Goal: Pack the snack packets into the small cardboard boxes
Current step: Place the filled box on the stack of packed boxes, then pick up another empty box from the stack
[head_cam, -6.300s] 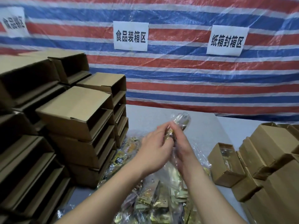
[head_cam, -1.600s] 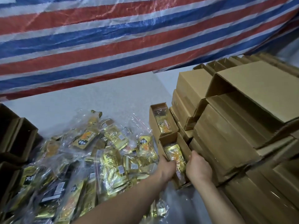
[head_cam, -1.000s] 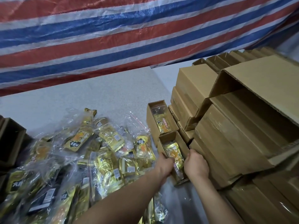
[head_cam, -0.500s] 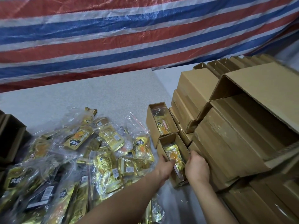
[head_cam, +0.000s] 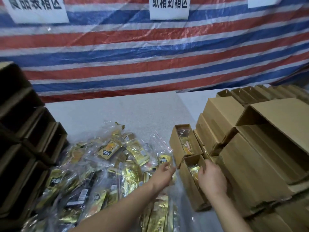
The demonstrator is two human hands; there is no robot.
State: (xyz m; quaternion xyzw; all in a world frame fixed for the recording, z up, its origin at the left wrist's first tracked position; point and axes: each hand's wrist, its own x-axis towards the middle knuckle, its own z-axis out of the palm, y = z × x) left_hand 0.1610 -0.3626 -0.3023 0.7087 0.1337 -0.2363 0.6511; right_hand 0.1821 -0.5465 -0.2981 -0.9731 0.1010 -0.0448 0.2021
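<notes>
Where dark stacked cartons (head_cam: pixel 25 131) wall off the left edge, a heap of gold snack packets (head_cam: pixel 107 164) in clear bags sprawls across the grey table (head_cam: pixel 117 111). Left hand (head_cam: pixel 163 177) hovers over the heap, fingers loose, grasping nothing. Right hand (head_cam: pixel 211 179) grips the near small cardboard box (head_cam: pixel 192 186), packet inside. Just behind stands another filled box (head_cam: pixel 183 143). Stacked brown cartons (head_cam: pixel 259 156) crowd the right; striped tarp (head_cam: pixel 150 56) with paper signs (head_cam: pixel 168 7) behind.

Dim, slightly motion-blurred, edges bowed; light perhaps from overhead.
</notes>
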